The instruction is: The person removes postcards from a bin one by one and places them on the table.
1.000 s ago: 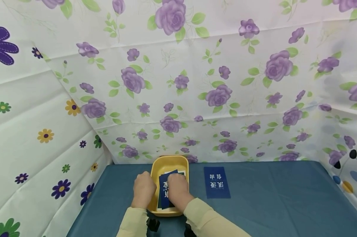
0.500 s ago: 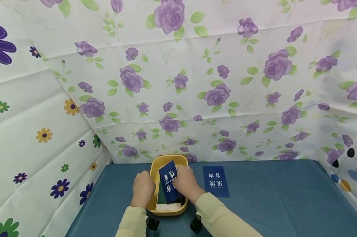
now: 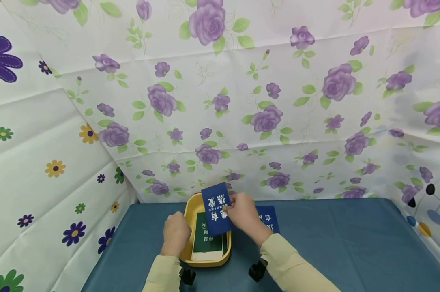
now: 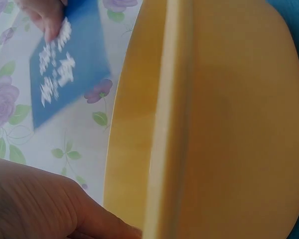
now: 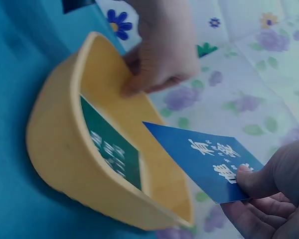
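Note:
My right hand (image 3: 244,214) pinches a blue card (image 3: 213,194) with white lettering, thumb on its printed face. The card is raised over the right side of a yellow plastic tub (image 3: 205,263), tilted, with its lower part overlapping the tub in the head view. My left hand (image 3: 177,234) grips the tub's left rim, its thumb reaching over the inner wall in the right wrist view. Inside the tub lies a green card (image 5: 114,149) with white lettering, on top of other cards whose pale edge shows below it.
Another blue card (image 3: 272,215) lies on the blue-green tabletop (image 3: 336,247) right of the tub, partly hidden by my right hand. A flower-printed sheet (image 3: 296,162) rises behind the table, with more sheeting on both sides.
My right hand has lifted the blue card out of the tub and moved up and to the right, uncovering the green card. My left hand stays at the rim.

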### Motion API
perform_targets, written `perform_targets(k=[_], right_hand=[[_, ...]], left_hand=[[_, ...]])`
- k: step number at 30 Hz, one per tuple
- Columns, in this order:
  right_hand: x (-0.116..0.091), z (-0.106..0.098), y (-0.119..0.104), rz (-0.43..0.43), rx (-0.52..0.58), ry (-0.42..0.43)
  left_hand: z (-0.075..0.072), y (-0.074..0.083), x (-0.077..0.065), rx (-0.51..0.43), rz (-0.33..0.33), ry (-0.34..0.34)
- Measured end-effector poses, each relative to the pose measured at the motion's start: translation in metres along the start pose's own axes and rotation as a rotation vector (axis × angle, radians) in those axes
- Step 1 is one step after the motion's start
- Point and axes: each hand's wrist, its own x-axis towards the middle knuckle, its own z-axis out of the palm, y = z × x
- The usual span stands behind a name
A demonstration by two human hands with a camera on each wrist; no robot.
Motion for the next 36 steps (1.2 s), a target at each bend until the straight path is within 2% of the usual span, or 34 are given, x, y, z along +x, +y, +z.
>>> perform_targets(k=[3,6,11,18,26,32,36], right_hand=[[0.003,-0.018,0.002,0.035,0.004,0.012],[0.006,-0.036,0.007,0.057,-0.02,0.058],[0.008,-0.063,0.021,0.045,-0.087,0.138],[0.005,-0.089,0.048,0.078,-0.088,0.145],[0.004,-0.103,0.085,0.135,-0.126,0.115],[-0.001,-0.104,0.11,0.13,-0.171,0.108],[-0.003,-0.103,0.126,0.159,-0.194,0.085]], left_hand=[[0.0,0.0,0.0,-0.002,0.0,0.009],[0.0,-0.001,0.0,0.003,0.002,0.023],[0.002,-0.002,0.001,0.007,0.009,0.031],[0.004,-0.002,0.001,0.001,0.027,0.054],[0.005,-0.002,0.002,0.002,0.022,0.046],[0.005,-0.002,0.002,0.003,0.014,0.046],[0.004,-0.003,0.001,-0.001,0.013,0.046]])
